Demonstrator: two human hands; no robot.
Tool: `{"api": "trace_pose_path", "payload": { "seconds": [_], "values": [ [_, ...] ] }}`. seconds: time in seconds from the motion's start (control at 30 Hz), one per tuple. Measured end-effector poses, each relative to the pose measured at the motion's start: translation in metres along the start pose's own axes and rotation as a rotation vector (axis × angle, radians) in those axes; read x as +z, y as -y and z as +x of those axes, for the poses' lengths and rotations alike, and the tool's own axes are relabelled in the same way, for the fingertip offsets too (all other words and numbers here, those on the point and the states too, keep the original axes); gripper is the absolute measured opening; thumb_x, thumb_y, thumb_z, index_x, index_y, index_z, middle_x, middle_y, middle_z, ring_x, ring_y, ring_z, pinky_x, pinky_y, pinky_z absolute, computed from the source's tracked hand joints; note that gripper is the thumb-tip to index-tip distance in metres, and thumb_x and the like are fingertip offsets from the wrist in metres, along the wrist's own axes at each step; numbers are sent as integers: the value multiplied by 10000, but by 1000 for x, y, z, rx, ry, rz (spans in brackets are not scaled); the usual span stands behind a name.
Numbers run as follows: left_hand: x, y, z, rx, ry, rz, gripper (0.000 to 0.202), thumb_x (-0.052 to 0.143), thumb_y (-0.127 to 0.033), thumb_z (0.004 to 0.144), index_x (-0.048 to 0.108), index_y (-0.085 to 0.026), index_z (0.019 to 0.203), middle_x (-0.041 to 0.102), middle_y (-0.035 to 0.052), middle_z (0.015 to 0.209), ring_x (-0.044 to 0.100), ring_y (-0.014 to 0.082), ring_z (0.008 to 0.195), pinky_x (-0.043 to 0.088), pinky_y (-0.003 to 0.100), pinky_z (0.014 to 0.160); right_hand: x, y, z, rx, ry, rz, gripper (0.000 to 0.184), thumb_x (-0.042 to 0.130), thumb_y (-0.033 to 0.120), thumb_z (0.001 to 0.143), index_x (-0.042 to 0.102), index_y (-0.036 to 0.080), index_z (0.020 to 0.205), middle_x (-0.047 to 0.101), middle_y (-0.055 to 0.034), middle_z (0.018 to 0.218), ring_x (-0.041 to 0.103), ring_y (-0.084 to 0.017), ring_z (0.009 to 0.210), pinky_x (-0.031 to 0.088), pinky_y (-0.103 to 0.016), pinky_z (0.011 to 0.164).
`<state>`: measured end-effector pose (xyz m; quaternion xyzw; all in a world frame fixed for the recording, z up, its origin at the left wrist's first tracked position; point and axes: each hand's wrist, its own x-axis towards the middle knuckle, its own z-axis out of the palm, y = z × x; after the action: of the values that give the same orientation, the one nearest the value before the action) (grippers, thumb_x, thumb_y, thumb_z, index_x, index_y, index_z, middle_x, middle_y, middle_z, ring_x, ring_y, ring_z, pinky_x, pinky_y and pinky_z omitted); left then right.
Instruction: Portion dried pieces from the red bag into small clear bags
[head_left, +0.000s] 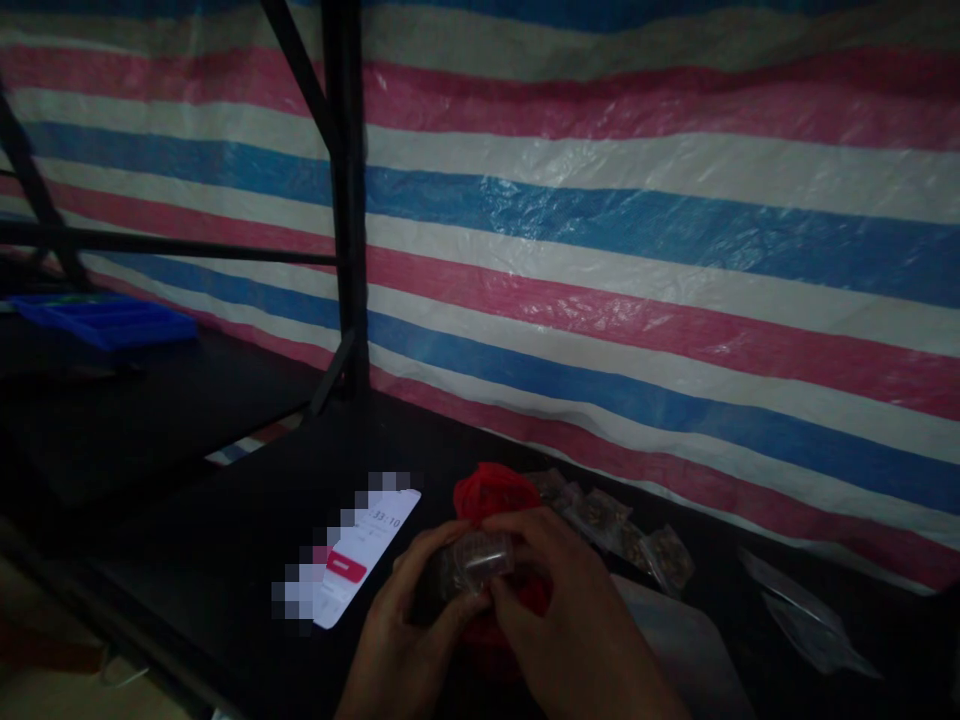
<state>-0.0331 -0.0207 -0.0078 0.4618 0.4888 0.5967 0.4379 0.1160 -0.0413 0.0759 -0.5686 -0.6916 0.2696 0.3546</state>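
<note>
Between my two hands is a small clear plastic bag [480, 560], its surface shiny; what is inside it is too dark to make out. My left hand [416, 605] is curled round its left side, thumb and fingers closed on it. On the right, my right hand [551, 575] pinches the bag's other side with thumb and fingertips. Just behind and partly under my hands lies a red bag [495, 490], largely covered by them.
Several small clear packets with brown contents [600, 510] lie behind my right hand. A flat, empty-looking plastic bag [810, 615] is at right. A lit phone [367, 555] lies left on the black table [247, 560]. Farther off are a blue tray [112, 320] and a black post [349, 220].
</note>
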Motion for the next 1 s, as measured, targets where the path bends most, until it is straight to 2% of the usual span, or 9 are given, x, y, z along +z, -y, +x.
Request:
{"api": "trace_pose_path", "payload": {
  "seconds": [0.13, 0.2, 0.3, 0.4, 0.5, 0.63, 0.73, 0.87, 1.0],
  "values": [
    [3, -3, 0, -21, 122, -50, 430, 853, -299, 628, 829, -267, 1056, 845, 57, 1143, 780, 325, 1106, 651, 397, 944, -7, -3, -3, -50, 64, -24, 549, 537, -14, 819, 772, 315, 1191, 711, -21, 1246, 713, -185, 1147, 531, -298, 1006],
    [4, -3, -1, -25, 181, -33, 461, 871, -337, 659, 825, -263, 1111, 838, 72, 1180, 766, 333, 1140, 639, 405, 967, -9, -5, -4, -69, 88, -48, 631, 510, -42, 783, 776, 329, 1219, 710, -20, 1260, 726, -186, 1115, 538, -291, 978],
    [3, -3, -2, -57, 185, -14, 511, 885, -407, 673, 805, -253, 1154, 832, 84, 1189, 760, 343, 1152, 631, 415, 982, -9, -5, -3, -140, 80, -74, 609, 497, -24, 811, 786, 338, 1207, 727, -17, 1246, 733, -193, 1067, 541, -309, 976],
    [0, -4, -1, -81, 92, 8, 509, 879, -480, 676, 781, -248, 1118, 831, 78, 1144, 764, 337, 1118, 643, 381, 925, -10, -5, 0, -195, -69, -48, 490, 494, 36, 889, 787, 321, 1159, 749, -25, 1246, 705, -215, 1153, 516, -343, 1043],
    [-6, -6, -3, -69, -38, 79, 527, 817, -624, 729, 739, -256, 1098, 811, 71, 1124, 752, 328, 1090, 633, 357, 875, -13, -13, 2, -104, -208, -18, 433, 533, 59, 890, 765, 301, 1165, 755, -33, 1259, 682, -235, 1206, 499, -370, 1067],
    [-10, -8, -11, -54, -156, 217, 513, 589, -734, 902, 652, -293, 1155, 775, 60, 1168, 741, 311, 1052, 585, 389, 894, -7, -31, 2, 105, -64, -110, 497, 546, -14, 806, 778, 270, 1141, 777, -60, 1197, 709, -283, 1164, 502, -425, 1043],
    [-5, -3, -17, -127, -82, 329, 492, 492, -732, 946, 609, -284, 1114, 768, 83, 1073, 754, 328, 944, 568, 438, 834, 6, -41, 3, 173, -27, -208, 551, 522, -75, 755, 779, 228, 1136, 751, -105, 1260, 671, -317, 1249, 475, -462, 1084],
    [5, 12, -16, -223, -39, 362, 530, 701, -638, 819, 583, -259, 1170, 754, 114, 1075, 757, 393, 983, 568, 526, 865, 17, -46, 5, 201, -30, -229, 578, 495, -117, 680, 769, 201, 1077, 735, -112, 1288, 657, -295, 1265, 473, -433, 1083],
    [9, 17, -10, -187, -31, 174, 508, 809, -453, 716, 582, -245, 1120, 756, 63, 976, 759, 326, 888, 615, 439, 753, 17, -50, 6, 208, -38, -142, 514, 541, -78, 687, 777, 227, 1026, 780, -71, 1159, 724, -263, 1113, 520, -372, 957]
  ]
}}
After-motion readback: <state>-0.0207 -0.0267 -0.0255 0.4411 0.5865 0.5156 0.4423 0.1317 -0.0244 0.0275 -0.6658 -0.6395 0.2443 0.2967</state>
